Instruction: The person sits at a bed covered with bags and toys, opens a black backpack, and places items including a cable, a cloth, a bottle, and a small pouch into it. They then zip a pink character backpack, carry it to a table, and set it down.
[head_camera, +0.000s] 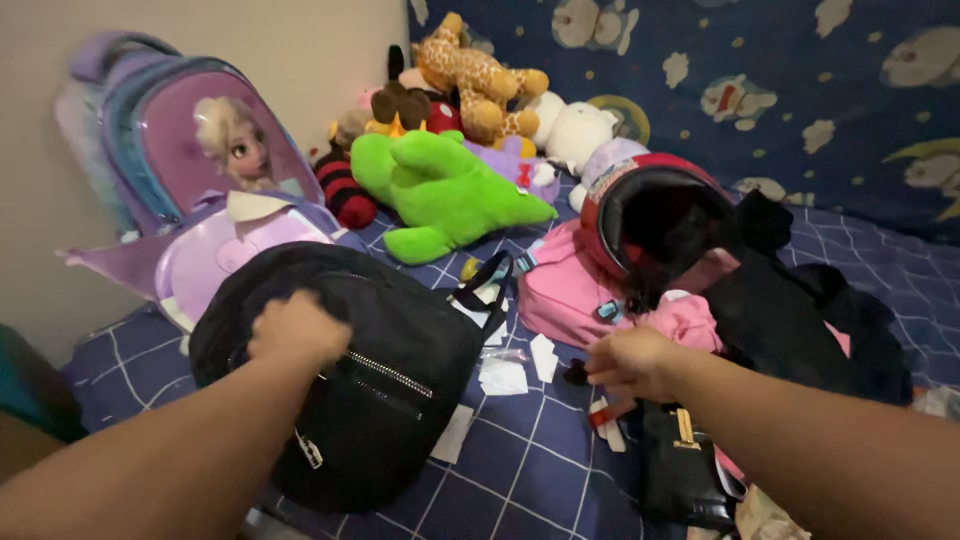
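Both your hands are down on the bed, one on the bag, one among the scraps.

Your left hand (297, 328) presses clenched onto the top of the black backpack (350, 380), which lies toward the bed's near-left edge, long axis running away from you. Your right hand (630, 362) curls over small paper scraps (505, 377) beside a pink cloth (570, 290); I cannot tell whether it grips anything. The fingertips are hidden, and the red helmet (650, 220) beyond blocks what's behind.
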